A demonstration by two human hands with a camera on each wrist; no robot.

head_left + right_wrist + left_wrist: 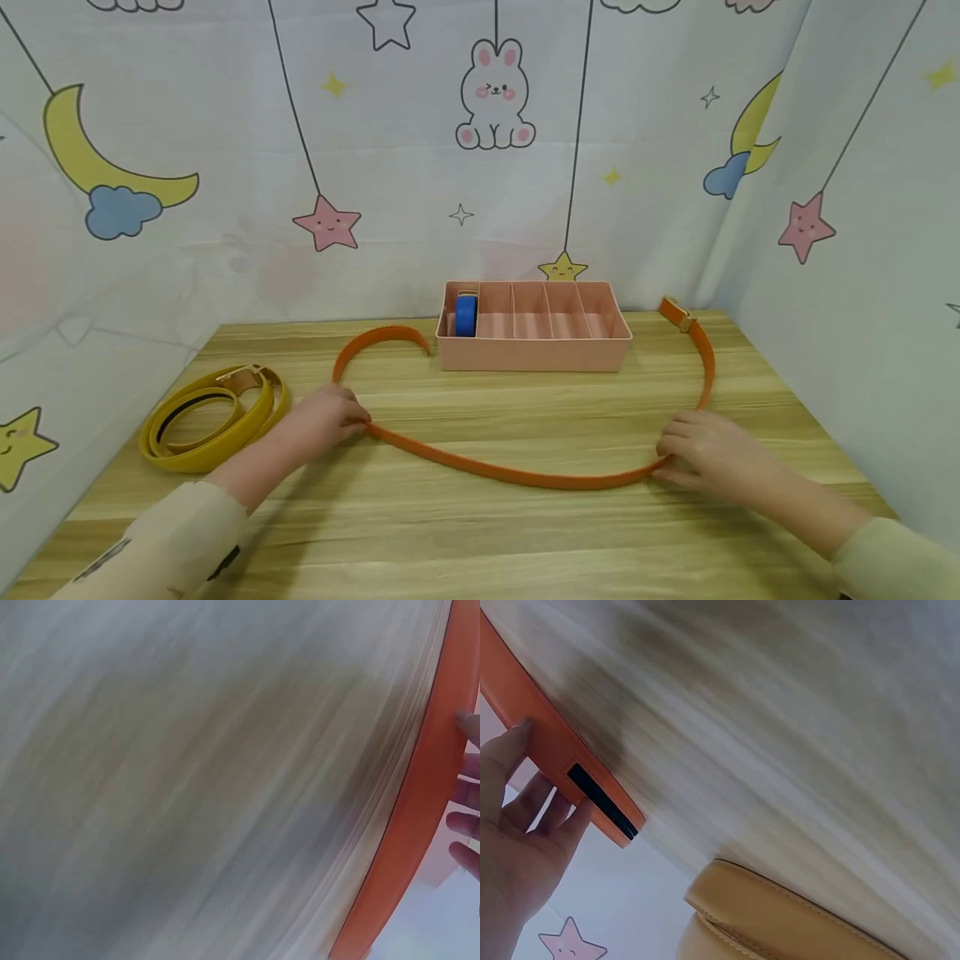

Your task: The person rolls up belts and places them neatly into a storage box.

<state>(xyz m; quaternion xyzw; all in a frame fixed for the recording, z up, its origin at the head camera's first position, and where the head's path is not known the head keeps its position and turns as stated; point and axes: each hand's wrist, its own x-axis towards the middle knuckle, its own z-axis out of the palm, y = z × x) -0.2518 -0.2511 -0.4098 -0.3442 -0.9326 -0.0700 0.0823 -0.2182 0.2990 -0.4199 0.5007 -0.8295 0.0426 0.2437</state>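
Note:
An orange belt [525, 478] stands on edge on the table in a wide U-shaped curve. My left hand [330, 417] pinches it on the left, where its strap end bends back toward the box. In the left wrist view, thumb and fingers hold the belt [544, 727] close to a black strip [600, 799] near its tip. On the right, my right hand [708, 454] grips the belt between thumb and fingers; the right wrist view shows the strap [420, 810] against them. The belt's gold buckle [684, 320] lies beyond that hand, toward the back right corner.
A pink divided box [532, 356] stands at the back of the table [480, 542], with a rolled blue belt [466, 317] in its leftmost compartment. A loosely coiled yellow belt [262, 417] lies beside my left forearm. Patterned curtains hang behind and to the right.

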